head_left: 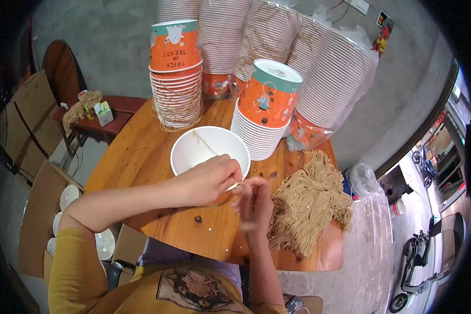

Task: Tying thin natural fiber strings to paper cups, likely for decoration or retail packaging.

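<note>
A paper bucket (186,152), white inside with a bit of orange outside, stands tilted on the wooden table in front of me. A thin tan cord (204,143) runs from its far inner wall to my left hand (214,178). That hand is closed in a pinch on the cord at the near rim. My right hand (256,201) meets it there, its thumb and finger closed on the cord, the other fingers slightly blurred. To the right of it lies a large loose pile of tan cords (314,204).
Behind the bucket stand an orange bucket stack draped with cords (176,99), another orange stack (267,104), and tall plastic-wrapped stacks (329,73). At left are a red bench (123,107) and a cardboard box (42,225) with white round items. A motorbike (424,256) is far right.
</note>
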Available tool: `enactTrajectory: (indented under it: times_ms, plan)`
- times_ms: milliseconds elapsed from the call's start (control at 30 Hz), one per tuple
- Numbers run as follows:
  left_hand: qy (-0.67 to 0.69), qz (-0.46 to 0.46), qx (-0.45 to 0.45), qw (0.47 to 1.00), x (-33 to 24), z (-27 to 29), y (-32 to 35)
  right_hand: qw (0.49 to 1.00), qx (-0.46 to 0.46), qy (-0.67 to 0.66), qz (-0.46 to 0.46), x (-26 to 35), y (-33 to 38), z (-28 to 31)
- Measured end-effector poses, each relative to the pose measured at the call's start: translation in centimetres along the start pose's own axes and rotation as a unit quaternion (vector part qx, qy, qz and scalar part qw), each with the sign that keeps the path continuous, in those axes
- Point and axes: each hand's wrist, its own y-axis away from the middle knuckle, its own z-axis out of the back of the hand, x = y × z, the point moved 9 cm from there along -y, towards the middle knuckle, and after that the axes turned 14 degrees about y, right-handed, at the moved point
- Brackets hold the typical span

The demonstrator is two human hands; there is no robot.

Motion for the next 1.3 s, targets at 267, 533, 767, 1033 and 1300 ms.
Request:
enactTrajectory:
  times_ms: [267, 533, 767, 1033, 1300]
  plan:
    - [0.014, 0.038, -0.019, 0.999, 0.3, 0.4, 0.2, 0.999, -0.003, 0.045, 0.002, -1.3, 0.7, 0.3]
    - [0.029, 0.039, -0.026, 0.998, 0.2, 0.3, 0.1, 0.993, -0.053, 0.076, 0.070, 0.7, 1.1, 1.4]
    - [0.022, 0.028, -0.037, 0.999, 0.1, 0.4, 0.3, 0.921, -0.096, 0.323, 0.197, 4.8, 1.4, 1.0]
    - [0.003, 0.014, -0.051, 0.999, -0.1, 0.5, 0.6, 0.901, -0.137, 0.341, 0.229, 5.4, 1.6, 1.2]
    - [0.009, 0.011, -0.051, 0.999, 0.0, 0.5, 0.5, 0.987, -0.088, 0.130, 0.041, 1.3, 1.5, 2.3]
